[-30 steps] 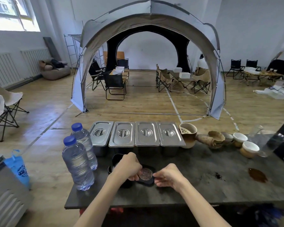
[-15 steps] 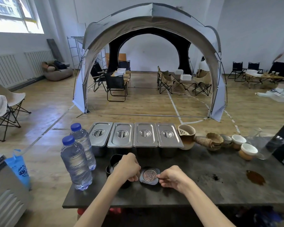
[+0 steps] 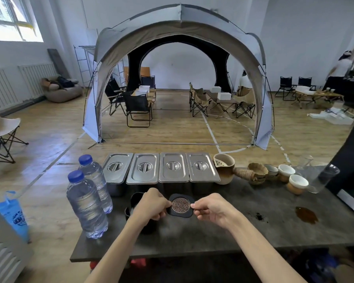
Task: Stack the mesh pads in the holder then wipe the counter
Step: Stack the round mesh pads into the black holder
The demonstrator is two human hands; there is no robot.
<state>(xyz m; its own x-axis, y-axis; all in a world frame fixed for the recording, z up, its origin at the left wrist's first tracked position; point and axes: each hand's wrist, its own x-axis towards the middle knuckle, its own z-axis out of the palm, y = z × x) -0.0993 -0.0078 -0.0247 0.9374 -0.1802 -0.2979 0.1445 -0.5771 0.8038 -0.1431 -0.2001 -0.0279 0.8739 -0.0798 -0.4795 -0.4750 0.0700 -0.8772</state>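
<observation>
A round copper mesh pad [image 3: 180,205] with a black rim sits between my hands, just above the dark counter [image 3: 223,227]. My left hand [image 3: 151,205] pinches its left edge and my right hand [image 3: 209,207] pinches its right edge. A black holder [image 3: 135,199] stands right behind and under my left hand, mostly hidden by it. Brown liquid [image 3: 307,215] is spilled on the counter at the right, with dark specks [image 3: 259,216] closer to my right hand.
Two water bottles [image 3: 86,203] stand at the counter's left. Several lidded steel pans [image 3: 161,170] line the far edge. A ceramic pitcher [image 3: 224,168], cups [image 3: 295,183] and a glass [image 3: 323,177] sit at the right, beside a black machine [image 3: 349,172].
The pad has tilted so its mesh face points toward me, and it sits a little higher and further right. Both hands keep their grip on its edges.
</observation>
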